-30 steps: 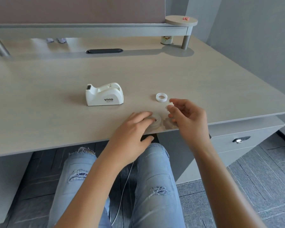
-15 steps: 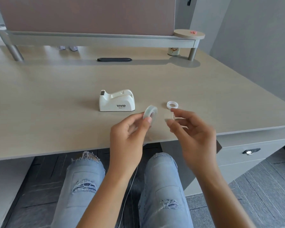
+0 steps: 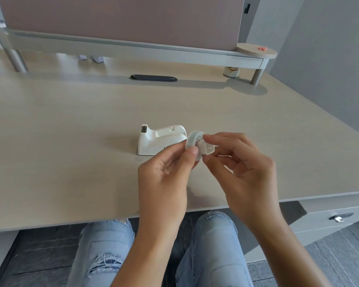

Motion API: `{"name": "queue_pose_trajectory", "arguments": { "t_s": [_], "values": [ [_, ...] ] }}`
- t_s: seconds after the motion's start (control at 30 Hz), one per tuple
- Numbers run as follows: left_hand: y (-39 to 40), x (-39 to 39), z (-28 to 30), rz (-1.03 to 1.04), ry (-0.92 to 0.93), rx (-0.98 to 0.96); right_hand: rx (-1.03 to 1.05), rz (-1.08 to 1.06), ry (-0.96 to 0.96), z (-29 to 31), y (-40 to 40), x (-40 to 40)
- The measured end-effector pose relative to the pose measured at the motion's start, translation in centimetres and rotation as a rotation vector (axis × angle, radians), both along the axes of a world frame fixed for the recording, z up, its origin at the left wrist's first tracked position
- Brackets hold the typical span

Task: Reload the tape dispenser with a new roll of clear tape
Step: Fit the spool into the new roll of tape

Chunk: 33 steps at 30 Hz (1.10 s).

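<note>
Left hand: the left hand is pinching the roll of clear tape by its rim between thumb and fingers, holding it upright above the desk, just in front of and to the right of the tape dispenser.
Right hand: the right hand is gripping a small white plastic core piece with thumb and fingertips, pressing it against the centre of the roll; how far it is seated in the roll cannot be told.
Tape roll: it is facing partly toward the camera, touching both hands and overlapping the dispenser's right end in this view.
Dispenser: the white dispenser is sitting on the desk with its cutter end pointing left and its cradle standing open.
Beyond the dispenser: a dark oval cable slot is lying in the desk surface, with a raised grey shelf and a partition panel running further back.
Below the desk edge: knees in ripped light jeans are showing.
</note>
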<state>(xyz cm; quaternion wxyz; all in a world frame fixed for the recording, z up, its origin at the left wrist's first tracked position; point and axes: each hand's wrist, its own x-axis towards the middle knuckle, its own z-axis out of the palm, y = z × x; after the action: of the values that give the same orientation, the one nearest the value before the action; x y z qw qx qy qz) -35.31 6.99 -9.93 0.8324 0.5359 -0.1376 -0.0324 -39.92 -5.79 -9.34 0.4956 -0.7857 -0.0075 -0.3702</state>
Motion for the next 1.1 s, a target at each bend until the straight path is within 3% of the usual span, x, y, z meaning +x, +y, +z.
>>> {"name": "queue_pose_trajectory", "arguments": {
  "t_s": [0.5, 0.83, 1.1],
  "values": [
    [0.2, -0.1, -0.5, 0.058, -0.073, 0.011, 0.392, 0.098, 0.076, 0.5, -0.1, 0.4],
    [0.8, -0.3, -0.1, 0.069, -0.192, 0.079, 0.288, 0.125, 0.094, 1.0, -0.9, 0.1],
    [0.8, -0.7, -0.3, 0.103, -0.273, 0.173, 0.017, 0.102, 0.048, 1.4, -1.1, -0.4]
  ]
}}
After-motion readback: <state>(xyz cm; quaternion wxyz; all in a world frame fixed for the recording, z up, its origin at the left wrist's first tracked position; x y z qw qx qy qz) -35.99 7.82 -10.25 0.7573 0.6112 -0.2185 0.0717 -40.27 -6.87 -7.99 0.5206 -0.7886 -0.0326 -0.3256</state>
